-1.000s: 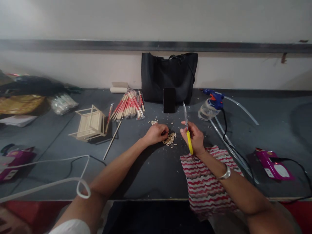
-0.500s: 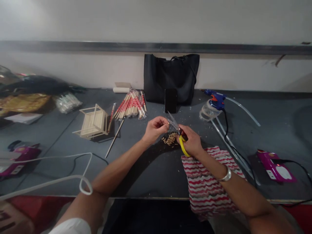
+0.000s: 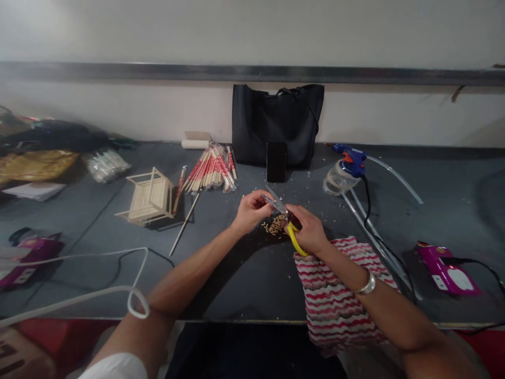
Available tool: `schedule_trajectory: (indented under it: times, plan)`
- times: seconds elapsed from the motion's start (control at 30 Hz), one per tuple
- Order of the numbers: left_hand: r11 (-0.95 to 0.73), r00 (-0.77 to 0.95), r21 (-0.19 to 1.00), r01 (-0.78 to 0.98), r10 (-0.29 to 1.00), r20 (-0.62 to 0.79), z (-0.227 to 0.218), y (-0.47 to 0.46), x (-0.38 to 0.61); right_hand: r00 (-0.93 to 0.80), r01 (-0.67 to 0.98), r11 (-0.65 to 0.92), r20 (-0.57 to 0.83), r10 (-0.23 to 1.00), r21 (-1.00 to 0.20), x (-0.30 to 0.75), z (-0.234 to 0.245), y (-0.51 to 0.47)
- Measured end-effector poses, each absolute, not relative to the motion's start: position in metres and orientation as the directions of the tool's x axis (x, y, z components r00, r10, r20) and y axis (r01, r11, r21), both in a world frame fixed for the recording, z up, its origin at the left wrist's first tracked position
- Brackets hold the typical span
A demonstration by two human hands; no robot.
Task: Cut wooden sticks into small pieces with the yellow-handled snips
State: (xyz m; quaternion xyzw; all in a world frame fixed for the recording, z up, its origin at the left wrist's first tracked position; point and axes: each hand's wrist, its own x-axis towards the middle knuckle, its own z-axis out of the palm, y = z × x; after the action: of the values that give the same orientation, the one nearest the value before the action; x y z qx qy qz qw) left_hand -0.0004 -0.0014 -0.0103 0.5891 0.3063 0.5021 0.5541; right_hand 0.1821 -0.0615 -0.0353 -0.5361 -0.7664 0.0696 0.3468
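My right hand (image 3: 307,229) is closed on yellow-handled scissors (image 3: 295,239), whose blades point up and left towards my other hand. My left hand (image 3: 252,210) is pinched right by the blades; what its fingertips hold is too small to make out. Below the blades lies a small heap of short cut wooden pieces (image 3: 275,225) on the dark table (image 3: 244,279). Under my right wrist a red, white and grey wavy-striped cloth (image 3: 339,295) hangs over the table's front edge.
Left of my hands are a small wooden stick frame (image 3: 148,197), a thin rod (image 3: 184,225) and packets of chopsticks (image 3: 213,168). A phone (image 3: 276,162) leans on a black bag (image 3: 276,121). To the right are a blue glue gun (image 3: 351,159), clear sticks, and a purple power box (image 3: 450,271).
The scissor blades have tilted and moved slightly left, closer to my left fingertips. Both hands stay in nearly the same place.
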Motion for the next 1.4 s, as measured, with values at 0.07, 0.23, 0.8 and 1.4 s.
schedule_trajectory:
  times: [0.07,0.23,0.8,1.4]
  plan:
    - [-0.205,0.309,0.961,-0.185,0.916,0.255,-0.011,-0.002,0.0,-0.181,0.774,0.409,0.45,0.875,-0.484,0.182,-0.037,-0.061]
    - [-0.212,0.286,0.959,-0.19,0.922,0.261,-0.009,-0.002,0.001,-0.186,0.748,0.441,0.482,0.856,-0.496,0.184,-0.041,-0.06]
    - [-0.112,0.285,0.916,-0.385,0.929,0.234,-0.012,0.003,0.0,-0.03,0.754,0.365,0.525,0.85,-0.547,0.185,-0.029,-0.059]
    - [-0.129,0.172,0.93,-0.345,0.965,0.198,-0.011,0.005,0.0,-0.117,0.841,0.358,0.509,0.853,-0.406,0.185,-0.039,-0.06]
